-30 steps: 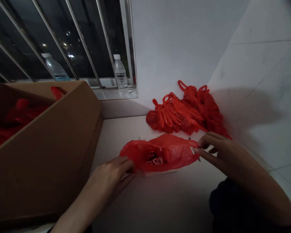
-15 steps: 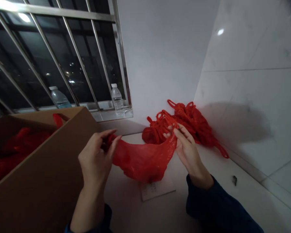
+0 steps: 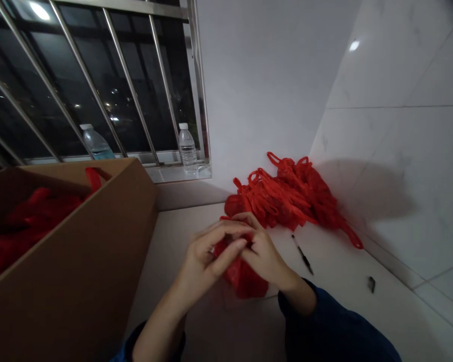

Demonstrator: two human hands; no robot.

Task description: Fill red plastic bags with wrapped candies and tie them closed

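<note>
A red plastic bag [image 3: 247, 279] hangs bunched beneath my two hands, low over the white surface. My left hand [image 3: 213, 254] is closed at its top, thumb and fingers bent around the gathered plastic. Right against it, my right hand [image 3: 262, 251] also grips the bag's upper part; some of its fingers are hidden behind the left hand. A small bit of red handle shows above the fingers. Behind my hands, a heap of red plastic bags [image 3: 287, 193] with loop handles lies against the wall.
At left stands a cardboard box [image 3: 94, 241] with red bags [image 3: 41, 211] inside. Two water bottles, one upright [image 3: 187, 151] and one leaning [image 3: 97, 143], are by the barred window. A black pen [image 3: 302, 255] and a small dark object [image 3: 370, 284] lie at right.
My hands have come together from either side of the stretched bag, so it now hangs gathered and narrow. The pen has come into sight as my right hand moved left.
</note>
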